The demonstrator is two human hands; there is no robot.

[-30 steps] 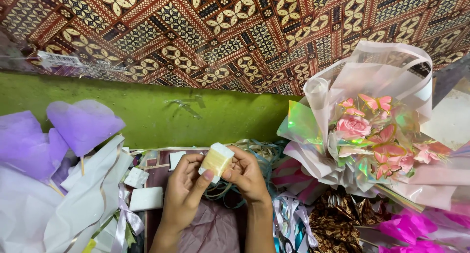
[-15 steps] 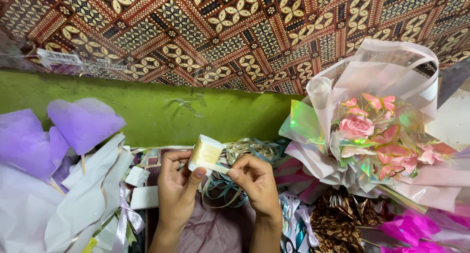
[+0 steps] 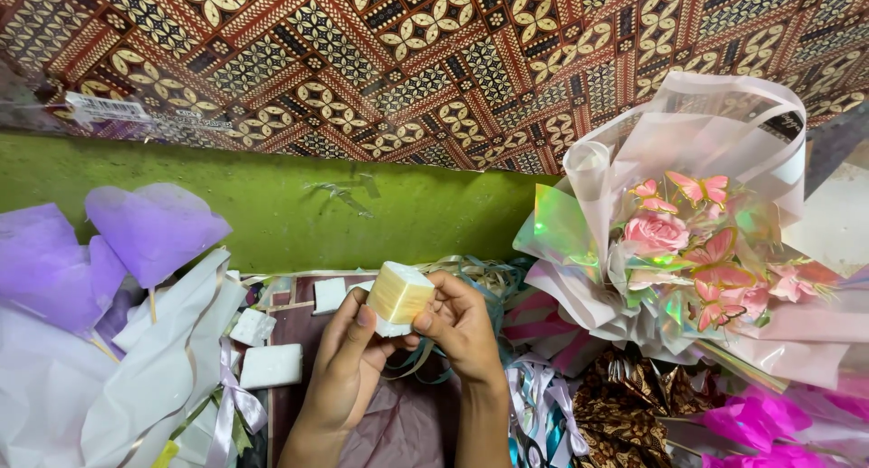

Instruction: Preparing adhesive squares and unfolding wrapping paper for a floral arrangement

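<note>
While a finished pink bouquet [image 3: 688,242] is standing nearby, the left hand [image 3: 348,359] and right hand [image 3: 462,328] are gripping a small yellowish block [image 3: 398,293], with loose ribbon [image 3: 471,278] waiting unused.

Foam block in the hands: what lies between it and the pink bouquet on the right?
In the head view, curled teal and gold ribbon lies between the foam block and the pink bouquet.
</note>
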